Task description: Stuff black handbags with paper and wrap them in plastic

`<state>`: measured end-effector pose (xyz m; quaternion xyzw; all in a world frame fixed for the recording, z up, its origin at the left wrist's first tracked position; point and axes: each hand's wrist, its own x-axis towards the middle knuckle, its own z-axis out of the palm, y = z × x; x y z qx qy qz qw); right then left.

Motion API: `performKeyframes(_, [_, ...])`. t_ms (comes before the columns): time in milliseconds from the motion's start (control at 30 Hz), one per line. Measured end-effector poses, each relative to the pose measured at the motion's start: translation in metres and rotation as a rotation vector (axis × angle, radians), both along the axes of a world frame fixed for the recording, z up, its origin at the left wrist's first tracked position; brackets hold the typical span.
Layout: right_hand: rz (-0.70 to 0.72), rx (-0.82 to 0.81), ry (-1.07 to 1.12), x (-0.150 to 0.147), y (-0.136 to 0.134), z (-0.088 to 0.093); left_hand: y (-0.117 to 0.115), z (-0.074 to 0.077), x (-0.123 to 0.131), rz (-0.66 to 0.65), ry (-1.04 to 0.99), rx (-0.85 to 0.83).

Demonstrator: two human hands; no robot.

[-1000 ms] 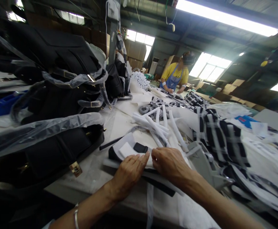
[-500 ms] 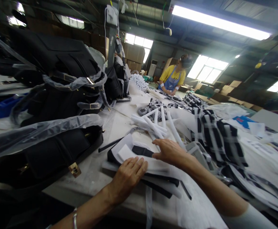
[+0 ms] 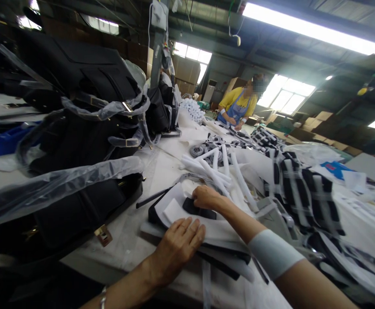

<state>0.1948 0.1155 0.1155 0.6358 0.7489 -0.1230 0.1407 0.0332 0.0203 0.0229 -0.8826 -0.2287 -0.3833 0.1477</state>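
Observation:
My left hand (image 3: pixel 181 245) lies palm down on the near side of a bag part with white padding (image 3: pixel 214 229), its fingers stretched out. This part tops a small stack of black and white layers on the table. A small white foam piece (image 3: pixel 172 210) shows just beyond the left fingertips. At a black piece (image 3: pixel 192 207) on the padding, my right hand (image 3: pixel 207 198) is closed with its fingers curled in. Its fingertips are hidden, so what they hold cannot be made out.
Black bags (image 3: pixel 87 193) with plastic-wrapped straps crowd the left. White tubes (image 3: pixel 213 171) and grey coils (image 3: pixel 197 150) lie beyond the stack. A grey plastic holder (image 3: pixel 275 216) and black-and-white strapped pieces (image 3: pixel 298 189) are to the right. A person (image 3: pixel 237 107) works across the table.
My right hand has moved left and forward over the black piece, and its spread fingers have curled closed. My left hand remains on the padding. The whole view has shifted slightly.

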Motion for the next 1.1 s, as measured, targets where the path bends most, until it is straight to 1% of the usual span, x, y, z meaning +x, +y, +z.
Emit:
performKeyframes(167, [-0.082, 0.035, 0.136, 0.015, 0.004, -0.004, 0.0, -0.002, 0.0, 0.011, 0.005, 0.007])
performKeyframes(300, [-0.168, 0.065, 0.307, 0.044, 0.006, -0.001, 0.001, -0.001, -0.001, 0.005, -0.006, 0.009])
performKeyframes(400, [-0.196, 0.08, 0.433, 0.068, 0.0, 0.005, 0.003, 0.002, -0.002, -0.008, -0.004, -0.02])
performKeyframes(500, [-0.179, 0.077, 0.55, 0.081, -0.019, 0.017, 0.005, 0.007, -0.004, -0.02, -0.007, -0.082])
performKeyframes(567, [-0.138, 0.076, 0.614, 0.08, -0.04, 0.031, 0.006, 0.012, -0.005, -0.016, -0.003, -0.122])
performKeyframes(600, [-0.106, 0.083, 0.608, 0.076, -0.051, 0.038, 0.007, 0.014, -0.006, -0.014, -0.002, -0.142])
performKeyframes(667, [-0.015, 0.111, 0.508, 0.065, -0.074, 0.052, 0.008, 0.019, -0.006, -0.018, -0.007, -0.185])
performKeyframes(733, [0.104, 0.162, 0.341, 0.049, -0.094, 0.059, 0.009, 0.023, -0.006, -0.029, -0.022, -0.223])
performKeyframes(800, [0.213, 0.243, 0.186, 0.033, -0.11, 0.057, 0.009, 0.024, -0.005, -0.049, -0.02, -0.238])
performKeyframes(900, [0.291, 0.43, 0.032, 0.017, -0.128, 0.047, 0.008, 0.021, -0.004, -0.07, 0.005, -0.226])
performKeyframes(967, [0.331, 0.618, 0.055, 0.013, -0.14, 0.047, 0.009, 0.019, -0.005, -0.073, -0.01, -0.213])
performKeyframes(1033, [0.39, 0.825, 0.166, 0.013, -0.155, 0.052, 0.012, 0.019, -0.007, -0.082, -0.047, -0.204])
performKeyframes(1067, [0.426, 0.905, 0.238, 0.015, -0.164, 0.054, 0.013, 0.021, -0.009, -0.091, -0.061, -0.206])
performKeyframes(1100, [0.467, 0.952, 0.31, 0.017, -0.174, 0.054, 0.015, 0.023, -0.011, -0.098, -0.07, -0.214])
